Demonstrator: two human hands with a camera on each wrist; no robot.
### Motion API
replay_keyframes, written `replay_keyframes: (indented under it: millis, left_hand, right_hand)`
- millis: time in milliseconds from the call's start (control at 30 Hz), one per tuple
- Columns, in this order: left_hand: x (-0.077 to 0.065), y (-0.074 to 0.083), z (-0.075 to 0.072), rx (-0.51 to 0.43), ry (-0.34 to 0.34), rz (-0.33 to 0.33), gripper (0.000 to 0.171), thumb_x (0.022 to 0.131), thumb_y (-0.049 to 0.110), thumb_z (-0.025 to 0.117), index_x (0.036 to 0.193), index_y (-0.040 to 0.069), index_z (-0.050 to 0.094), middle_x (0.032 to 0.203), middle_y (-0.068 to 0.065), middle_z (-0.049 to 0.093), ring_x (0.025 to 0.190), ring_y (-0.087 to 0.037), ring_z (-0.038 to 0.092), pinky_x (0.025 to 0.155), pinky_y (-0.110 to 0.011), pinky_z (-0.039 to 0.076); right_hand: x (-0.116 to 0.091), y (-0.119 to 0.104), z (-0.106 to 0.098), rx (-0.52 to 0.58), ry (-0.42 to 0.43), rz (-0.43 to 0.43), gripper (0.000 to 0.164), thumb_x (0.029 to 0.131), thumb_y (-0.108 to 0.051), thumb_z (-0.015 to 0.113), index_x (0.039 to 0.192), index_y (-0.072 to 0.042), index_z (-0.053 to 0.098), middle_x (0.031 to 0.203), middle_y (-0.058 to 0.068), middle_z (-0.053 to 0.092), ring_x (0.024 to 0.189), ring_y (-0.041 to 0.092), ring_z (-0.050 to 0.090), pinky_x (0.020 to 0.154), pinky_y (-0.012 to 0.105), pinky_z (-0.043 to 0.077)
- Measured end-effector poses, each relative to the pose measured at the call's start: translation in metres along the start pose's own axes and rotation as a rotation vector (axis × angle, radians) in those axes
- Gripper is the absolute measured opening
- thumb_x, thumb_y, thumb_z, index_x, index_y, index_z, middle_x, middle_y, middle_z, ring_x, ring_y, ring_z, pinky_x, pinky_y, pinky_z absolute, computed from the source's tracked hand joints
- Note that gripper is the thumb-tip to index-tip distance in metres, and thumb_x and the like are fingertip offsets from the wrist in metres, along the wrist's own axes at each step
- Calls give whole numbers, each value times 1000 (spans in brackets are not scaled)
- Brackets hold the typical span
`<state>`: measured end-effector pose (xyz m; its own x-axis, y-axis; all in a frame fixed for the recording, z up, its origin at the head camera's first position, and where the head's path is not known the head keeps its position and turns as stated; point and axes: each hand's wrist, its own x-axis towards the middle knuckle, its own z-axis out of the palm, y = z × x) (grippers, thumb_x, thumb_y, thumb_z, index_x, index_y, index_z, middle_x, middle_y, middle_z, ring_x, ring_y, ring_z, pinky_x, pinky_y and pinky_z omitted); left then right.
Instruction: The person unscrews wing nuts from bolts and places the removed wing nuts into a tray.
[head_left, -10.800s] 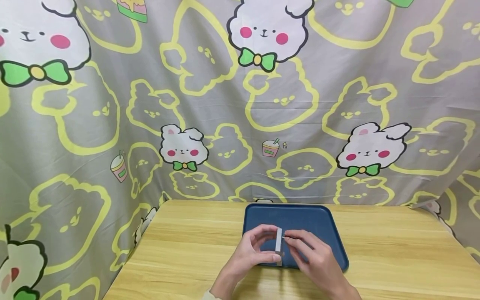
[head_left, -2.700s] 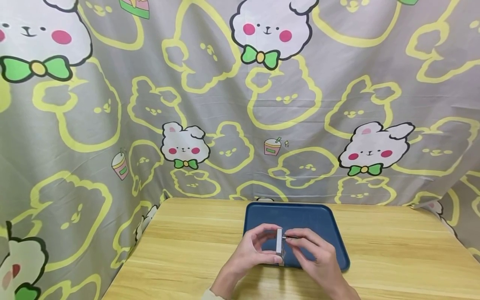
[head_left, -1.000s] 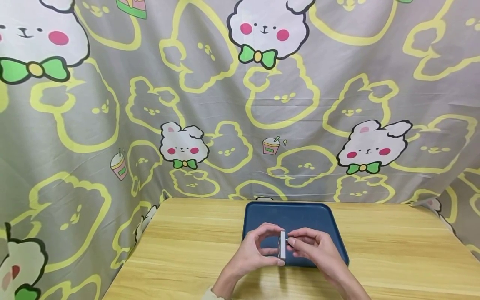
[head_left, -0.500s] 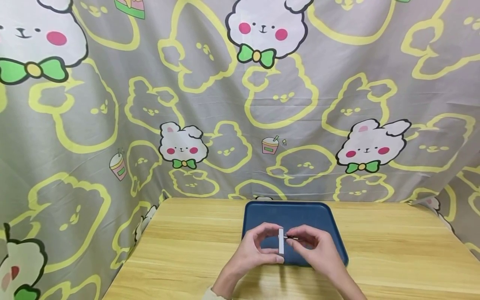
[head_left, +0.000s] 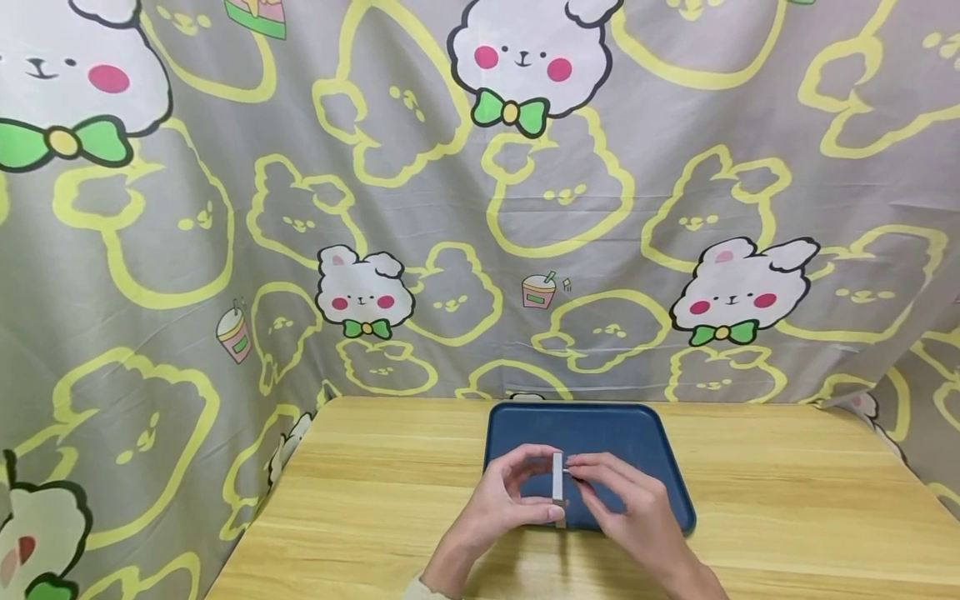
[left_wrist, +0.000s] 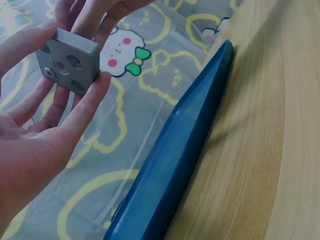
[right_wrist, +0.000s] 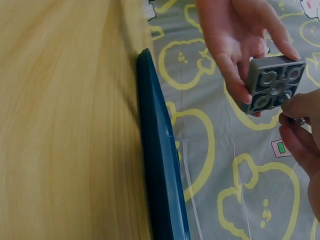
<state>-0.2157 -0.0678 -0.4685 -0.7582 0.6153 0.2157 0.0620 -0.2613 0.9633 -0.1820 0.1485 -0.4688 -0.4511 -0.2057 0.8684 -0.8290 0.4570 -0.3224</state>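
Note:
My left hand (head_left: 491,500) holds a square grey block (head_left: 557,479) by its edges, upright above the tray. The left wrist view shows the smooth face of the block with round holes and a metal screw head (left_wrist: 49,73) in one corner hole. On the ribbed back face, in the right wrist view, a threaded screw end (right_wrist: 288,96) sticks out. My right hand (head_left: 633,504) is close against that face, thumb and fingertips pinching at the screw end. A small dark metal piece (right_wrist: 300,120) shows between these fingers, mostly hidden; its kind is unclear.
A dark blue tray (head_left: 577,425) with a raised rim lies on the wooden table (head_left: 375,467) beneath both hands. A grey curtain (head_left: 450,208) with rabbit prints hangs behind the table and along its left side.
The block has shifted slightly left and turned a little. My right fingers have changed their hold, the thumb sliding lower. Over the longer span, both hands stay in nearly the same place.

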Motion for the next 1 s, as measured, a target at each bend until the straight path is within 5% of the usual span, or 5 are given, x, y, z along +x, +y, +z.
replay_keyframes:
  millis: [167,300,467,800,1000]
  left_hand:
    - [0,1,0,-2,-4,2,58,87,2,80,140,-2,54,140,-15,54,132,-43,50,96,-44,58]
    - [0,1,0,-2,2,3,58,87,0,80,140,-2,55,139,-15,55,131,-40,51,96,-44,58]
    - [0,3,1,30,16,-10,58,85,-3,80,138,0,57,140,-16,54,130,-35,53,96,-45,58]
    - [0,2,2,89,26,-1,57,83,-4,82,135,3,59,137,-16,55,130,-37,52,94,-42,59]
    - [0,2,3,109,9,2,61,81,-9,82,135,3,59,139,-16,54,129,-28,54,95,-42,59]
  right_hand:
    - [0,0,2,-35,29,-56,27,106,-30,59,106,-11,78,110,5,74,95,22,73,91,14,54]
    - [1,-2,0,-1,-4,8,18,99,-24,71,111,-11,77,111,4,73,97,20,72,91,15,54]
    - [1,-5,-4,85,-65,193,43,79,2,86,119,-10,73,111,3,73,98,18,71,86,15,55]
    - [6,-9,-9,280,-76,700,14,102,-12,66,113,-12,74,105,4,75,88,16,74,74,31,64]
    - [11,-7,-13,510,-139,1049,38,102,-26,66,121,7,68,109,17,73,89,31,75,76,40,64]
